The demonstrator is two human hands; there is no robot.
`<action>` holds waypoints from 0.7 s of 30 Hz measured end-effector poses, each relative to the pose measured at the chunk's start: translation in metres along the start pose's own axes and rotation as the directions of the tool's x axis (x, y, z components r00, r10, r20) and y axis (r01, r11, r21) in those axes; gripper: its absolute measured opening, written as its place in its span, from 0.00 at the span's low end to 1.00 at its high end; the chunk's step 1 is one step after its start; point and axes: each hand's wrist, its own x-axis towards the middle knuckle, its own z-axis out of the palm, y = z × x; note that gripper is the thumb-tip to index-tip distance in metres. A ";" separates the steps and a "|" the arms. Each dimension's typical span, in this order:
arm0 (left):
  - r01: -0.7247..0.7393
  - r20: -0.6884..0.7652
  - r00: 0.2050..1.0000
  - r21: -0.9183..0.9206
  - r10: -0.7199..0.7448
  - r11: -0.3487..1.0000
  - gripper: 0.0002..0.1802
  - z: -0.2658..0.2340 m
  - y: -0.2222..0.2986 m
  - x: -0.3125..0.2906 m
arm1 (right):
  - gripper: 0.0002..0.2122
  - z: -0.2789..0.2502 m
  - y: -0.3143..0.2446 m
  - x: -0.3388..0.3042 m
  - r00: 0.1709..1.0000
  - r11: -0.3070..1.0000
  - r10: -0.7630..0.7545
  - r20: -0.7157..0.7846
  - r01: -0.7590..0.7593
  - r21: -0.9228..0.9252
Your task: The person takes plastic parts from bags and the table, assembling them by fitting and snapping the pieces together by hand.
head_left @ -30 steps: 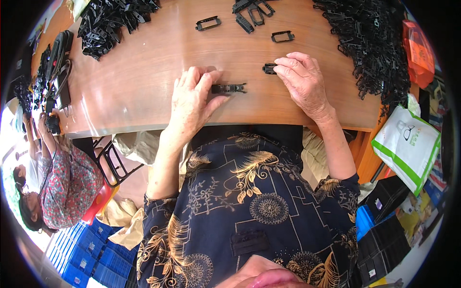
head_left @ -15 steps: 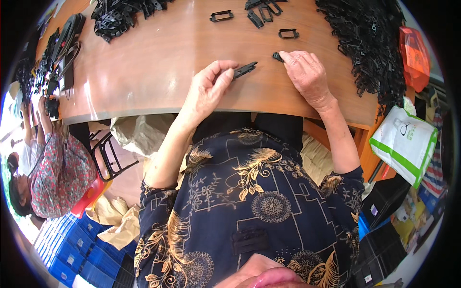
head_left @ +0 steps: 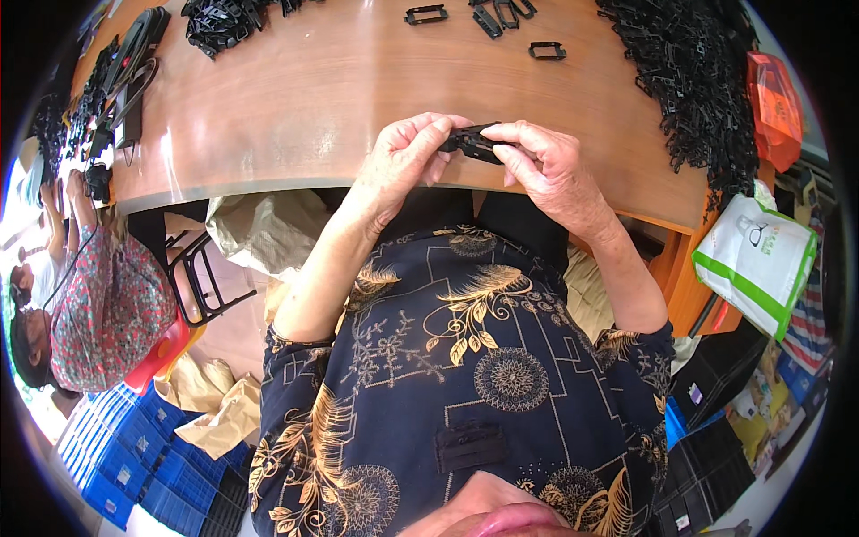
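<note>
Both my hands meet over the near part of the wooden table, around a small black plastic part [head_left: 472,143]. My left hand [head_left: 407,159] pinches its left end between thumb and fingers. At the other end, the thumb and forefinger of my right hand [head_left: 550,170] press on it. Whether a second small black piece sits against it is hidden by the fingers. Beyond my hands lie a black rectangular frame [head_left: 548,51], another such frame [head_left: 426,14] and a small cluster of black parts [head_left: 501,14].
A large heap of black parts [head_left: 689,80] covers the table's right side; another pile [head_left: 219,22] is at the far left. An orange bag [head_left: 774,112] and a white-green bag [head_left: 756,259] are at right. A co-worker [head_left: 112,304] sits at left near blue crates [head_left: 116,456].
My right hand has come left and nearer with its small black piece, joining my left hand at the black plastic part. The view has shifted slightly.
</note>
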 end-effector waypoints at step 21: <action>-0.128 0.022 0.992 0.252 0.127 0.959 0.15 0.022 -0.009 0.008 | 0.07 0.005 0.018 -0.005 0.989 0.929 0.126 -0.082 -0.088 0.360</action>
